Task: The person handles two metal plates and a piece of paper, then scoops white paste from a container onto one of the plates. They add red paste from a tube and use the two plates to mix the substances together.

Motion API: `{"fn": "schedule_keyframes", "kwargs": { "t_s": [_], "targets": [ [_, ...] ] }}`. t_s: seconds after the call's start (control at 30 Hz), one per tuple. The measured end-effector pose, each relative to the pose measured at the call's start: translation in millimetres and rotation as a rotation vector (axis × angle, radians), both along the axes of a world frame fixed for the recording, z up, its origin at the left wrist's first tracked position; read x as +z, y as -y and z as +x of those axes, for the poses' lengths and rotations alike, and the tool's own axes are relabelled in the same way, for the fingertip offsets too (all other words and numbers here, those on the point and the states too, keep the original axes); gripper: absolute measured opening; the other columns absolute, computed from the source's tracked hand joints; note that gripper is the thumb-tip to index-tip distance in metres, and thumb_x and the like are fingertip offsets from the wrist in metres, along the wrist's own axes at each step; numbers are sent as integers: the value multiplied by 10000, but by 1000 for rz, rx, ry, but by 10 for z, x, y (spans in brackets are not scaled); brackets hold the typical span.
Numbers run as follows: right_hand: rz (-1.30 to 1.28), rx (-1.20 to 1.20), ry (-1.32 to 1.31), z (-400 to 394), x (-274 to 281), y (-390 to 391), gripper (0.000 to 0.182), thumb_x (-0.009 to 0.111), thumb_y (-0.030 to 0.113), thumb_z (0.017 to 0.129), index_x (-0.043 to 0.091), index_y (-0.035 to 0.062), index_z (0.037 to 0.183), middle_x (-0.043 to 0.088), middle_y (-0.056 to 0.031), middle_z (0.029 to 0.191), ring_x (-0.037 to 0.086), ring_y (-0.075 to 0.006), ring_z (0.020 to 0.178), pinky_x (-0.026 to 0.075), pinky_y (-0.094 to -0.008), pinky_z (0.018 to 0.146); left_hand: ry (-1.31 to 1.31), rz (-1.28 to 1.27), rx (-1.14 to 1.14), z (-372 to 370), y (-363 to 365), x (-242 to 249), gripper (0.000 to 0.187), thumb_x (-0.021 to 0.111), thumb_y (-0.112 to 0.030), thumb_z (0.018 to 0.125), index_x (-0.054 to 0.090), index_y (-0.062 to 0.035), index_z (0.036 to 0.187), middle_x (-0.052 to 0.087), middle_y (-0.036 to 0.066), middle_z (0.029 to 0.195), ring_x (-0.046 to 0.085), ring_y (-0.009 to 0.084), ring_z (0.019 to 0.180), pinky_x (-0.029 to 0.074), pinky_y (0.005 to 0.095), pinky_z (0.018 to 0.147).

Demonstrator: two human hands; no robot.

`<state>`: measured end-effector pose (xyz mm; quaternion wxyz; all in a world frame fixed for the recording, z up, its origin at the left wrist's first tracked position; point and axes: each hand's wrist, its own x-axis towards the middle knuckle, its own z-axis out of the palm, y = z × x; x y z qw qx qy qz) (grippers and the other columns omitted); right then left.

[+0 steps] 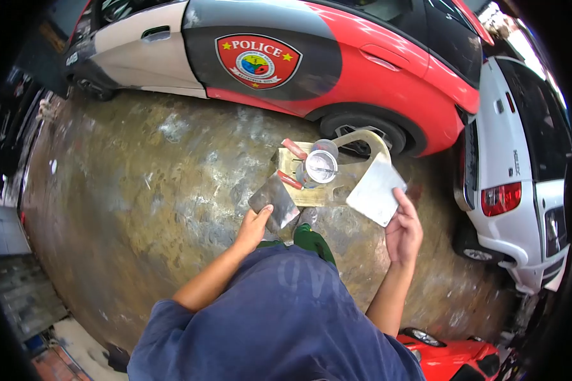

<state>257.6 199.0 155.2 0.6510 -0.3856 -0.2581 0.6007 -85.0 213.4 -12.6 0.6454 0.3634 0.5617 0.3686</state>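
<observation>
My left hand (255, 227) grips the lower edge of a dark, square metal plate (274, 202). A lighter, whitish plate (376, 192) is pinched at its right corner by my right hand (405, 225). Between and beyond the two plates, an open tub (321, 167) with pale material and a thin tool in it stands on a worn, cream plastic chair (314, 198). Two red-handled tools, an upper one (294, 149) and a lower one (290, 180), lie left of the tub. Both plates are held up, apart from each other.
A red, black and white car (324, 47) with a police badge spans the far side, its rear wheel (362, 132) behind the chair. A white vehicle (505, 152) stands at the right. Low at the right is a small red car (451, 357). The floor (140, 178) is stained.
</observation>
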Motion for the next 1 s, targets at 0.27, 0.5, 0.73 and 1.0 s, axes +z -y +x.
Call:
{"fn": "schedule_keyframes", "kwargs": {
  "t_s": [0.27, 0.5, 0.73, 1.0],
  "targets": [
    [-65, -15, 51, -387, -230, -770, 146, 624, 197, 993, 594, 71, 1061, 676, -30, 785, 650, -139, 610, 559, -260, 567, 278, 97, 308, 126, -24, 668, 300, 622, -91, 934, 599, -11, 1223, 660, 39, 1124, 605, 147, 1030, 471, 315, 925],
    [-547, 284, 5, -956, -999, -562, 139, 611, 291, 1001, 533, 181, 1032, 471, 73, 634, 416, -47, 502, 331, -222, 477, 380, -50, 274, -44, 14, 816, 349, 653, -209, 980, 566, -27, 1264, 658, 55, 1133, 610, 131, 1025, 484, 311, 922],
    [-299, 337, 86, -1322, -982, -468, 348, 602, 249, 1001, 529, 115, 1314, 667, -47, 1188, 662, -179, 1010, 545, -352, 823, 517, -222, 134, 30, 111, 813, 398, 585, -286, 1023, 536, -18, 1314, 642, 73, 1208, 629, 160, 1100, 516, 336, 951],
    [-303, 403, -298, -1387, -892, -461, 469, 440, 364, 1065, 419, 80, 1437, 638, -77, 1266, 693, -200, 952, 548, -353, 846, 398, -125, -44, -23, 97, 759, 583, 563, -341, 1035, 413, 67, 1423, 569, 125, 1353, 554, 174, 1232, 447, 317, 1046]
  ]
}}
